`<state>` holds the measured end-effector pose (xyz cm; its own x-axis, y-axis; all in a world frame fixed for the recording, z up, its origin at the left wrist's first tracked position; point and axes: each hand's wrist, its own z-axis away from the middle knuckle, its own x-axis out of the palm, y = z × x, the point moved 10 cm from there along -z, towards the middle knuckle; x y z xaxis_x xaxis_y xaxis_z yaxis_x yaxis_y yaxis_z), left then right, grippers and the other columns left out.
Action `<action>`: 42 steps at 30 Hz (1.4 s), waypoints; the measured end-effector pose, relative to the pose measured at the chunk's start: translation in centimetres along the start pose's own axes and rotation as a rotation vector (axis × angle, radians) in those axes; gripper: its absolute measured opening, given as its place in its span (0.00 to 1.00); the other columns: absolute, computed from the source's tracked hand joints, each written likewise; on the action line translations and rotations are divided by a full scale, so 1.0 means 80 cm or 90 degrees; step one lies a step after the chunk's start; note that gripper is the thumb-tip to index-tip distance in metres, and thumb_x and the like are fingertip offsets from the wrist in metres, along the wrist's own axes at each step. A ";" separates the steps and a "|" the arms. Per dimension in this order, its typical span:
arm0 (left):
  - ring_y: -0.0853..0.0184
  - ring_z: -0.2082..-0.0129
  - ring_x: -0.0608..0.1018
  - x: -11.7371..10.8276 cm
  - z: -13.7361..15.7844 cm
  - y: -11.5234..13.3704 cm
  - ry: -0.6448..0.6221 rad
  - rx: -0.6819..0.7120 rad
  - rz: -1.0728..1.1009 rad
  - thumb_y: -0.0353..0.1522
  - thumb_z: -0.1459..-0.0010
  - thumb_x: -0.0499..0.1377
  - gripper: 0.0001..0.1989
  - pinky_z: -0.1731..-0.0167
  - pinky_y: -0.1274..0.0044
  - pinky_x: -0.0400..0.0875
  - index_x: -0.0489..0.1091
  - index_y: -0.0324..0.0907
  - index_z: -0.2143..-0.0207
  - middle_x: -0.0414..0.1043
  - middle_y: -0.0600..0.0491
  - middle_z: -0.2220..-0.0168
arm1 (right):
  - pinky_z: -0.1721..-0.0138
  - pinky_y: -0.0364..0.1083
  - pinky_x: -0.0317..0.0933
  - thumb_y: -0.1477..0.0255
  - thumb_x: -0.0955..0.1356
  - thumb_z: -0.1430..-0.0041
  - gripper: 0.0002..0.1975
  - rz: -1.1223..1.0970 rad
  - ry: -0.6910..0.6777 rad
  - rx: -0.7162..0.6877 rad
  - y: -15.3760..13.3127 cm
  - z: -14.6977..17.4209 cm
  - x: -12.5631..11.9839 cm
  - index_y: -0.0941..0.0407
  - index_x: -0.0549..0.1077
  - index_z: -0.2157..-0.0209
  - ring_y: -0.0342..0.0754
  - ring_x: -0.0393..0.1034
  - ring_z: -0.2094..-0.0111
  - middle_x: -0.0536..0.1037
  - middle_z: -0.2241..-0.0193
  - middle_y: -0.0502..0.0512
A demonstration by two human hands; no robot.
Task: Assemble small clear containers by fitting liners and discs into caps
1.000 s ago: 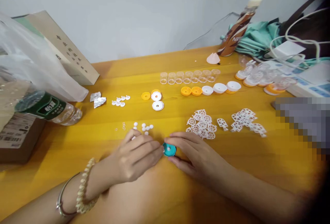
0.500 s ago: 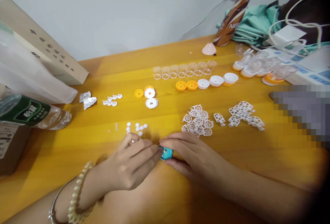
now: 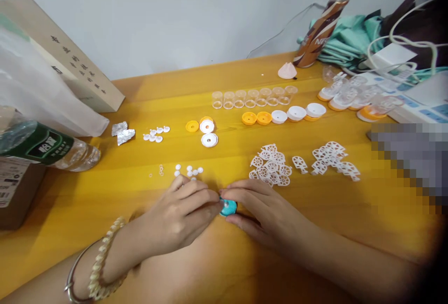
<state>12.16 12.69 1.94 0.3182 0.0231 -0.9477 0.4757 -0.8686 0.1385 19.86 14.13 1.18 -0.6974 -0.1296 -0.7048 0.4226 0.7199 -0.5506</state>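
A small round turquoise plastic part [image 3: 229,207] is held low over the front of the table, with a small greyish spot in its middle. My right hand [image 3: 257,206] is closed around its right side, thumb below and fingers above. From the left, my left hand [image 3: 189,210] reaches in with its fingers pinched together at the part's left edge. Whatever sits between those fingertips is hidden. Small white ridged discs [image 3: 190,171] lie just beyond my left hand. Past my right hand is a pile of white openwork plastic pieces [image 3: 271,166].
Clear cups [image 3: 250,99] stand in a row behind orange and white round caps [image 3: 279,116]. More caps [image 3: 209,140], white discs [image 3: 152,136] and foil scraps [image 3: 124,135] lie left. A water bottle [image 3: 45,145] is at far left; a drink bottle [image 3: 322,28] and power strip [image 3: 416,98] are right.
The whole view has shifted slightly. My left fingers have moved a little on the turquoise part, and more of its top shows. My right hand keeps the same grip.
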 end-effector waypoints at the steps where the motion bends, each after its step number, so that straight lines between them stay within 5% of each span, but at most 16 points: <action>1: 0.67 0.63 0.69 0.000 0.001 -0.002 -0.006 -0.007 0.012 0.27 0.42 0.55 0.09 0.63 0.73 0.60 0.69 0.39 0.59 0.72 0.50 0.62 | 0.59 0.46 0.65 0.74 0.65 0.43 0.07 -0.001 -0.001 -0.001 0.000 0.000 0.000 0.56 0.67 0.61 0.45 0.69 0.61 0.76 0.65 0.55; 7: 0.67 0.67 0.67 0.003 0.008 -0.006 -0.030 -0.023 0.023 0.28 0.43 0.56 0.09 0.66 0.73 0.58 0.69 0.42 0.58 0.68 0.50 0.66 | 0.59 0.46 0.64 0.74 0.65 0.43 0.06 -0.007 -0.020 0.003 0.001 -0.001 0.003 0.57 0.67 0.61 0.46 0.68 0.60 0.76 0.64 0.54; 13: 0.67 0.67 0.68 -0.007 0.014 -0.002 0.034 0.020 0.027 0.26 0.45 0.57 0.15 0.67 0.73 0.59 0.67 0.39 0.54 0.70 0.51 0.68 | 0.59 0.47 0.65 0.73 0.65 0.43 0.07 0.010 -0.025 0.013 0.003 0.000 0.004 0.57 0.68 0.61 0.47 0.69 0.59 0.76 0.64 0.56; 19: 0.67 0.65 0.70 -0.037 0.019 -0.035 0.089 -0.037 0.033 0.25 0.44 0.56 0.13 0.67 0.73 0.61 0.67 0.40 0.55 0.70 0.51 0.65 | 0.57 0.48 0.64 0.73 0.67 0.45 0.09 0.013 -0.037 0.028 0.007 0.001 0.004 0.56 0.69 0.60 0.48 0.67 0.58 0.76 0.64 0.55; 25: 0.67 0.63 0.71 -0.035 0.018 -0.078 -0.023 -0.156 0.069 0.30 0.42 0.56 0.09 0.63 0.74 0.61 0.68 0.42 0.58 0.71 0.51 0.64 | 0.56 0.48 0.64 0.71 0.69 0.46 0.10 0.005 -0.042 0.016 0.006 -0.002 0.003 0.56 0.69 0.60 0.48 0.66 0.57 0.76 0.64 0.53; 32: 0.68 0.63 0.69 -0.013 0.023 -0.079 -0.098 -0.189 0.078 0.34 0.41 0.54 0.07 0.63 0.75 0.58 0.69 0.43 0.61 0.70 0.53 0.64 | 0.53 0.47 0.63 0.70 0.69 0.47 0.12 0.005 -0.033 -0.011 0.001 -0.002 0.000 0.56 0.69 0.59 0.48 0.66 0.55 0.76 0.62 0.54; 42: 0.69 0.65 0.67 -0.015 0.021 -0.063 -0.054 -0.132 -0.046 0.31 0.38 0.51 0.07 0.68 0.74 0.50 0.69 0.42 0.64 0.71 0.54 0.65 | 0.56 0.48 0.65 0.74 0.67 0.46 0.11 0.020 0.031 -0.030 -0.008 -0.006 -0.026 0.55 0.69 0.59 0.47 0.69 0.58 0.77 0.64 0.54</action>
<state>8.02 16.21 1.93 0.2103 0.0325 -0.9771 0.6556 -0.7461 0.1163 20.73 14.28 3.23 -0.7118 -0.0737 -0.6985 0.4178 0.7550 -0.5055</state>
